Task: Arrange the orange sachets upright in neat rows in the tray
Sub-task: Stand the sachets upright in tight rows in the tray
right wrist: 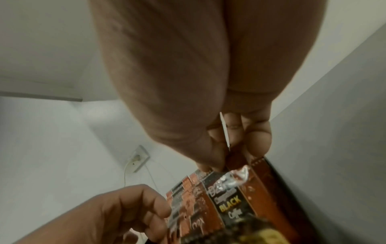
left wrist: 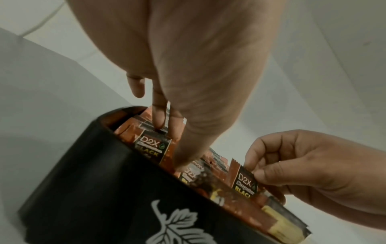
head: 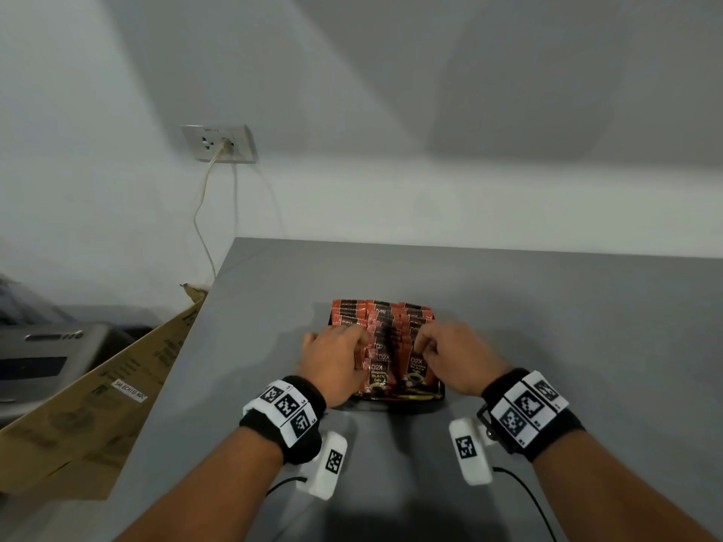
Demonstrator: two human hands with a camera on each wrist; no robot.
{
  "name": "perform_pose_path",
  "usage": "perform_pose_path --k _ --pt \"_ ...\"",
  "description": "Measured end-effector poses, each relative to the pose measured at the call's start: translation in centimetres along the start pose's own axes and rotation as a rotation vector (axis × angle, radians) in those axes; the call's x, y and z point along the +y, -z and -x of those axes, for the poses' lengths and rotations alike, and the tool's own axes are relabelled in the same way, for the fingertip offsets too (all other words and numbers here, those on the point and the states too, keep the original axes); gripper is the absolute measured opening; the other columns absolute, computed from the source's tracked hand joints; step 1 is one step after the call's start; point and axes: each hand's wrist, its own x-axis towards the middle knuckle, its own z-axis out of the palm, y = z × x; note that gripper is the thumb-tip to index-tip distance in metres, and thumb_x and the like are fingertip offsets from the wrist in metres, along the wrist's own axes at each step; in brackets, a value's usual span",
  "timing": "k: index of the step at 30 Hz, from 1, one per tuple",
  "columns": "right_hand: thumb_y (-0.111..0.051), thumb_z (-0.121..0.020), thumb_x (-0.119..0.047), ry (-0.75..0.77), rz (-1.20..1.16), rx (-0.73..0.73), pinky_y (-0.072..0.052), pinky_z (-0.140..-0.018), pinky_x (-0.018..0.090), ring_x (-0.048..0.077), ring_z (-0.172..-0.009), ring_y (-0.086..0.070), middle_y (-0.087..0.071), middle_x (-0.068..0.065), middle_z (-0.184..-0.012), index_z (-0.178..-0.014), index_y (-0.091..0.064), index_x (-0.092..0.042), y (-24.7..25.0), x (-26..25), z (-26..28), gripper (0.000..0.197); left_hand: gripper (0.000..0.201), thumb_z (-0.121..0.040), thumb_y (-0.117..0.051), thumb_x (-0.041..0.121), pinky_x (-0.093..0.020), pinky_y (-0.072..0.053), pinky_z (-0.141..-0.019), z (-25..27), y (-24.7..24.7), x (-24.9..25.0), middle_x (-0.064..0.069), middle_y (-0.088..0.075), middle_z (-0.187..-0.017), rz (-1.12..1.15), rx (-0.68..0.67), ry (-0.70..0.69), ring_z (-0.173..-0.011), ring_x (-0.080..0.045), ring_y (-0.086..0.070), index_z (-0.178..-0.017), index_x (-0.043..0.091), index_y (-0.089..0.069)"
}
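Item: orange sachets (head: 385,318), standing in rows inside black tray (left wrist: 94,181), mid-tabletop (head: 547,326). Right hand (head: 454,357) pinches the top corner of one front sachet (left wrist: 243,181). Left hand (head: 332,361): fingers dip among the rows, grasp undeterminable. Handling: seat the sachet vertically while the left hand steadies its neighbours.

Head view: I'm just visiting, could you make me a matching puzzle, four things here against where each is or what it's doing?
1 tray
2 wall socket
3 cardboard box
4 right hand

A pinching one sachet
B on the wall
C on the grey table, full of sachets
D beside the table's left edge

Pairs: 1-C, 2-B, 3-D, 4-A
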Motion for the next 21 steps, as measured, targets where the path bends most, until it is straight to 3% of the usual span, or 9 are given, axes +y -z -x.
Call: perform_pose_path --k 3,6,8,11,14,16,18,21 --pt "-0.056 -0.093 -0.006 0.012 0.039 -0.006 -0.053 -0.075 0.023 0.010 -0.082 -0.063 -0.063 -0.010 -0.089 -0.090 -0.067 -0.027 -0.6 0.5 0.0 0.024 0.037 -0.081 -0.072 0.032 -0.035 -0.032 -0.097 0.0 -0.4 -0.2 0.014 -0.056 -0.110 -0.028 0.009 -0.026 -0.106 -0.010 -0.052 -0.113 0.033 -0.053" --pt "-0.062 -0.090 -0.009 0.042 0.030 0.049 -0.039 -0.070 0.010 0.007 -0.087 -0.057 -0.060 -0.009 -0.097 -0.094 -0.070 -0.022 -0.4 0.4 0.4 0.016 0.035 -0.081 -0.071 0.029 -0.031 -0.030 -0.095 0.2 -0.5 -0.4 0.014 -0.054 -0.110 -0.028 0.011 -0.044 -0.105 -0.009 -0.052 -0.112 0.031 -0.054" --pt "-0.067 -0.087 -0.014 0.091 -0.021 0.077 -0.038 -0.069 0.008 0.003 -0.085 -0.056 -0.060 -0.010 -0.097 -0.096 -0.070 -0.021 0.1 -0.1 1.0 0.012 0.034 -0.080 -0.071 0.025 -0.032 -0.031 -0.094 0.2 -0.4 -0.5 0.014 -0.054 -0.109 -0.011 0.008 -0.051 -0.104 -0.009 -0.052 -0.109 0.030 -0.054" --pt "-0.074 -0.082 -0.032 0.180 0.007 -0.074 -0.038 -0.064 0.010 -0.002 -0.078 -0.056 -0.062 -0.015 -0.092 -0.101 -0.072 -0.024 -0.2 -1.1 1.8 0.020 0.031 -0.078 -0.071 0.025 -0.033 -0.033 -0.096 0.6 0.1 -0.4 0.017 -0.056 -0.108 0.039 0.025 -0.064 -0.105 -0.008 -0.050 -0.104 0.033 -0.056" --pt "-0.072 -0.083 -0.045 0.200 0.149 -0.186 -0.051 -0.073 0.022 0.006 -0.083 -0.061 -0.067 -0.010 -0.098 -0.108 -0.069 -0.025 -2.1 -1.2 2.0 0.032 0.029 -0.075 -0.070 0.017 -0.035 -0.042 -0.096 1.2 0.7 -0.5 0.021 -0.057 -0.097 0.147 -0.015 -0.096 -0.097 -0.005 -0.053 -0.096 0.034 -0.059" --pt "-0.067 -0.088 -0.046 0.190 0.179 -0.185 -0.055 -0.078 0.029 0.009 -0.086 -0.063 -0.068 -0.008 -0.100 -0.108 -0.068 -0.025 -3.0 -1.2 2.0 0.030 0.032 -0.074 -0.069 0.008 -0.033 -0.051 -0.088 2.0 1.0 -0.5 0.020 -0.059 -0.091 0.217 -0.077 -0.086 -0.090 -0.002 -0.057 -0.096 0.030 -0.062" --pt "-0.061 -0.093 -0.042 0.194 0.185 -0.171 -0.054 -0.079 0.028 0.010 -0.086 -0.063 -0.068 -0.008 -0.100 -0.107 -0.069 -0.025 -3.6 -1.2 1.9 0.023 0.037 -0.074 -0.066 0.001 -0.030 -0.056 -0.082 2.5 1.1 -0.7 0.018 -0.063 -0.090 0.240 -0.123 -0.069 -0.087 0.000 -0.061 -0.099 0.028 -0.062" --pt "-0.053 -0.099 -0.033 0.196 0.193 -0.149 -0.053 -0.077 0.029 0.012 -0.085 -0.063 -0.069 -0.005 -0.097 -0.102 -0.070 -0.023 -4.0 -1.3 1.7 0.020 0.041 -0.075 -0.061 -0.002 -0.029 -0.057 -0.083 3.0 0.8 -0.9 0.016 -0.066 -0.093 0.222 -0.135 -0.064 -0.087 0.000 -0.063 -0.101 0.029 -0.058"
